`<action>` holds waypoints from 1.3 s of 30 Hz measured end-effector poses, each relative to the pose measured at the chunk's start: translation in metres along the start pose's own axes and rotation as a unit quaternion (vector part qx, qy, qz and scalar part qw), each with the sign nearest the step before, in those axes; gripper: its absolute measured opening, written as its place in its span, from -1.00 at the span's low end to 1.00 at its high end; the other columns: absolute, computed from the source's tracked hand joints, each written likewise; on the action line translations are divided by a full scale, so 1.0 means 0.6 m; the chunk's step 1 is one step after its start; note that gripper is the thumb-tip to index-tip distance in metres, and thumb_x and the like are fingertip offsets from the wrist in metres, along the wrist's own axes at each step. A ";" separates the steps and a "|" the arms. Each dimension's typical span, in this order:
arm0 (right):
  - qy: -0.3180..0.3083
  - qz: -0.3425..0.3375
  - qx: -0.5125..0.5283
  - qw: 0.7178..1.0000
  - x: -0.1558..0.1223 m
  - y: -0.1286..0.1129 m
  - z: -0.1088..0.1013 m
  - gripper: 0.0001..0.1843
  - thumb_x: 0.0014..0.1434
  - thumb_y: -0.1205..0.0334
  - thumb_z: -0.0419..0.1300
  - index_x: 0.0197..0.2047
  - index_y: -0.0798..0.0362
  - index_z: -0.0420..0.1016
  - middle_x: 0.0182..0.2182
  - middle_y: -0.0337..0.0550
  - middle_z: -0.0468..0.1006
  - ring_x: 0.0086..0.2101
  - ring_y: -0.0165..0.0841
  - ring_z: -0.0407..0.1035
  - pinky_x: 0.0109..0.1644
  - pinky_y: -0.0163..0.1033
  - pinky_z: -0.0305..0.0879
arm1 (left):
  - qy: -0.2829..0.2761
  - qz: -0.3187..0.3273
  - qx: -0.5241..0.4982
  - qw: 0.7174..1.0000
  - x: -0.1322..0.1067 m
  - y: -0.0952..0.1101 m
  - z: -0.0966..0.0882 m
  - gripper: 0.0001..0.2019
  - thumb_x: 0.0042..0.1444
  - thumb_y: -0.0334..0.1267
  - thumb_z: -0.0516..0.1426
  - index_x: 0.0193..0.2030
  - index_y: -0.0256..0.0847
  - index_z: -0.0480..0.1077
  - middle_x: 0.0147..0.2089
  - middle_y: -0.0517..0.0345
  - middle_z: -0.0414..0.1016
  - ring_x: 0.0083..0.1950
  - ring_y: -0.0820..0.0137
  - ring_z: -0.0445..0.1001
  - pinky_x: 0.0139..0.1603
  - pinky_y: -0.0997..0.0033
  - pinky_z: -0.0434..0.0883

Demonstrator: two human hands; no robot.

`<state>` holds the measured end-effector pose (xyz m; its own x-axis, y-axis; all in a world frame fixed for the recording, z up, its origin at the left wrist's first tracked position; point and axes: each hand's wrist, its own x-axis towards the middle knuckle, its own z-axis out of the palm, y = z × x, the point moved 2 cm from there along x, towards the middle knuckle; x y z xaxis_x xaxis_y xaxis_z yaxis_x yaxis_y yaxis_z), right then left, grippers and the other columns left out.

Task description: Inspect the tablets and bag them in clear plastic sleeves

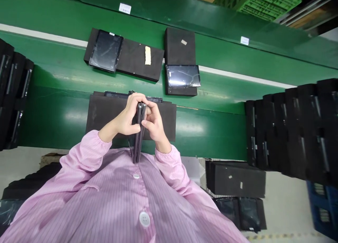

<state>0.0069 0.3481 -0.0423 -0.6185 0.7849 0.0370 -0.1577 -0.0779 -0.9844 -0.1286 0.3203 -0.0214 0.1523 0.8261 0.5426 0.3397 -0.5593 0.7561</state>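
Observation:
Both of my hands hold two thin dark tablets [138, 137] pressed together on edge, upright, their lower ends against my pink striped coat. My left hand [127, 117] wraps the left side with fingers curled over the top end. My right hand [153, 122] grips the right side, thumb on the edge. Behind the hands a black foam pad [105, 113] lies on the green conveyor [211, 127], with another dark tablet [118, 94] at its far edge.
Two more foam pads ride the belt farther back, one with a tablet [105, 51] and a yellow strip [148, 55], one with a tablet [183, 76]. Black foam racks stand at the left [13, 84] and right [293, 130]. Foam blocks [236, 179] lie low right.

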 end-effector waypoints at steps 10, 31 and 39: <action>0.075 0.014 0.015 0.997 0.005 -0.015 0.015 -0.40 0.10 -0.34 0.21 -0.07 -0.07 0.15 -0.60 -0.46 0.16 -0.66 -0.48 0.06 -0.58 -0.33 0.05 | 0.021 -0.058 -0.069 0.996 -0.003 -0.017 0.010 -0.54 0.08 0.09 0.12 0.06 -0.05 0.24 0.04 -0.04 0.26 0.09 0.04 0.27 0.18 -0.07 0.22; 0.087 0.235 0.017 0.968 -0.074 0.195 0.016 -0.32 -0.06 -0.46 0.24 -0.44 0.09 0.37 -0.55 -0.23 0.44 -0.48 -0.40 0.34 -0.38 -0.31 0.32 | 0.345 -0.218 -0.320 0.855 -0.008 -0.070 -0.046 -0.76 -0.09 -0.05 0.07 -0.31 -0.12 0.26 -0.24 0.05 0.31 -0.07 0.23 0.40 0.14 0.20 0.35; 0.208 0.166 -0.137 0.954 -0.063 0.111 -0.068 -0.47 0.05 -0.21 0.26 -0.25 0.16 0.54 -0.29 -0.02 0.62 -0.25 -0.19 0.47 -0.11 -0.14 0.38 | 0.137 -0.548 -0.362 0.741 -0.170 -0.040 0.008 -0.59 -0.28 -0.13 0.43 -0.24 -0.17 0.52 -0.31 0.06 0.58 -0.19 0.13 0.57 -0.21 0.23 0.51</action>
<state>0.0513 0.3384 -0.1165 -0.2321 0.9255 -0.2992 0.2362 -0.2448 -0.9404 -0.1481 0.2501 -0.0967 -0.0761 0.8217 -0.5648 -0.4820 0.4655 0.7422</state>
